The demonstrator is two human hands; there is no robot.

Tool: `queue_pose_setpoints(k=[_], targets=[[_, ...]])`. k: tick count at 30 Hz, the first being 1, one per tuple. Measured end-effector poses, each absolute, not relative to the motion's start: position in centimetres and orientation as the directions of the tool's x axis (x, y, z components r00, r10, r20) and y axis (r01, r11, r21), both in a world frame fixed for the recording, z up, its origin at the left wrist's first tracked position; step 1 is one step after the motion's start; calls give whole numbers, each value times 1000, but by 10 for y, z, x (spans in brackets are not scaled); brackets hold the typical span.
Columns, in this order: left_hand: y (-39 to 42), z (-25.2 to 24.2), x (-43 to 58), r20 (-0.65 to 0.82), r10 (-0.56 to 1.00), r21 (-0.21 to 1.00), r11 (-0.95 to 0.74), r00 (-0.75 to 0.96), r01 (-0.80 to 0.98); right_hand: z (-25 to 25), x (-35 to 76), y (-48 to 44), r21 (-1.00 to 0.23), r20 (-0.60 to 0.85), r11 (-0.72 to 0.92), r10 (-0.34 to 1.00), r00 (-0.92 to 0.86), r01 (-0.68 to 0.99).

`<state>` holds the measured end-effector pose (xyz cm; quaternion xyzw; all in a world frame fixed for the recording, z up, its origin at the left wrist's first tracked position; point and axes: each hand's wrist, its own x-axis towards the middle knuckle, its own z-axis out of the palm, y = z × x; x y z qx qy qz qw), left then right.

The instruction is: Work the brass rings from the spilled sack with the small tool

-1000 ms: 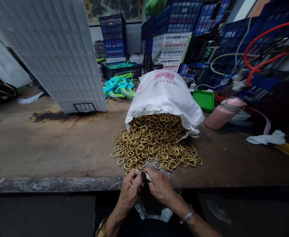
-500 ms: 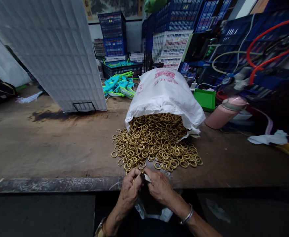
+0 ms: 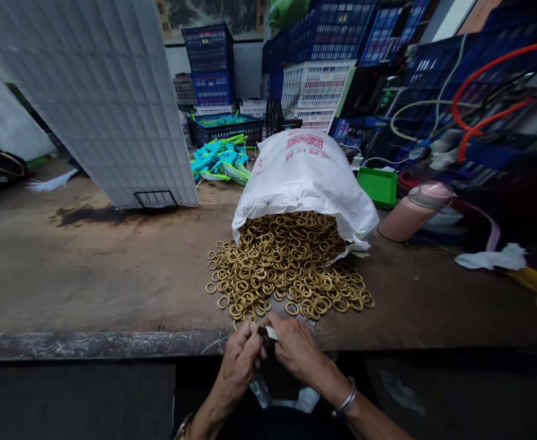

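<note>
"Brass-coloured rings (image 3: 291, 267) lie at your twelve o'clock. How would you hold one?"

"Edge to edge: likely light, stiff, slippery. Your right hand (image 3: 299, 347) grips a dark-and-white piece (image 3: 271, 333); your left hand (image 3: 240, 359) is closed at its nine o'clock end, contents hidden."

A white sack (image 3: 305, 177), laid on its side, is being carried by a brown table (image 3: 112, 275); brass-coloured rings (image 3: 291, 263) are being borne in a heap at the sack's mouth. To the left, plastic parts (image 3: 220, 162) and a tall panel (image 3: 126, 122) are being supported; to the right, a pink bottle (image 3: 408, 217) is being borne near a green tray (image 3: 377, 186).
</note>
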<state>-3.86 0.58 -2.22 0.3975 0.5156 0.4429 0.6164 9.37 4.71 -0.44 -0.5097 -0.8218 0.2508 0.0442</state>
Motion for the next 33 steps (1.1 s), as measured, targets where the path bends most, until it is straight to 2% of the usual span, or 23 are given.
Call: queue_pose_setpoints(k=[5, 8, 10, 14, 16, 24, 29, 33], targets=[[-9, -3, -46, -384, 918, 884, 397, 98, -249, 5, 84, 51, -381, -179, 388, 859, -479, 839], [-23, 16, -50, -323, 931, 896, 359, 173, -261, 5, 83, 61, -268, -201, 316, 906, -373, 910], [-29, 23, -52, -288, 931, 875, 351, 224, -333, 5, 83, 69, -263, -120, 308, 930, -347, 914], [-24, 19, -61, -374, 911, 713, 401, 172, -575, 11, 71, 79, -293, 24, 356, 931, -365, 888], [-18, 14, -66, -357, 921, 676, 370, 156, -638, 14, 61, 83, -283, 58, 375, 925, -374, 883], [-18, 3, -88, -325, 932, 550, 327, 163, -769, 9, 27, 96, -92, -4, 338, 940, -340, 937], [-16, -2, -95, -380, 911, 476, 341, 160, -811, 7, 23, 100, -102, -17, 302, 952, -306, 948], [-11, -3, -96, -407, 906, 481, 320, 116, -816, 7, 25, 101, -140, -14, 308, 950, -312, 941]])
